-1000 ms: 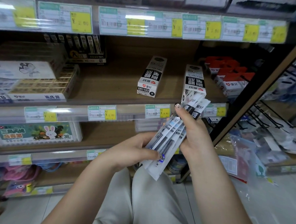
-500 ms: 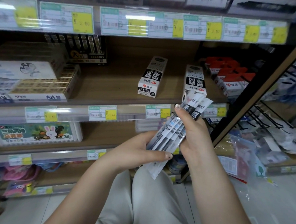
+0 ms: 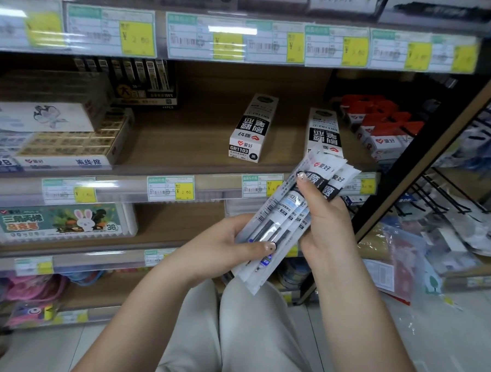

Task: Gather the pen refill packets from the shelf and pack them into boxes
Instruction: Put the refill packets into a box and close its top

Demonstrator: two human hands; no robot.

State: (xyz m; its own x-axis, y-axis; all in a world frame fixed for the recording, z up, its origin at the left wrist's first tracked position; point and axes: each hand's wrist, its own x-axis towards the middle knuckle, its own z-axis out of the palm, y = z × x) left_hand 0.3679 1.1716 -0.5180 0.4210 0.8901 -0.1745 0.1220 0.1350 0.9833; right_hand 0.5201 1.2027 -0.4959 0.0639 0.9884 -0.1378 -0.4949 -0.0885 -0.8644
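Note:
A fanned bundle of several white and black pen refill packets [image 3: 286, 222] is held slanting in front of the shelf. My left hand [image 3: 221, 247] grips its lower part, thumb across the front. My right hand [image 3: 325, 218] grips the upper part, with the thumb laid over the black labels. Two white and black refill boxes lie on the wooden shelf behind: one [image 3: 253, 128] at the middle, the other [image 3: 324, 131] to its right, its near end hidden by the packets.
Red and white boxes [image 3: 383, 130] stand at the shelf's right end. Eraser boxes [image 3: 67, 139] fill the left side. A crayon case [image 3: 60, 221] sits on the shelf below. A wire rack [image 3: 448, 202] with bagged goods stands to the right. My knees are under my hands.
The left hand has slid a little up the bundle, thumb now across the packets' front. The bundle has stayed in front of the right box.

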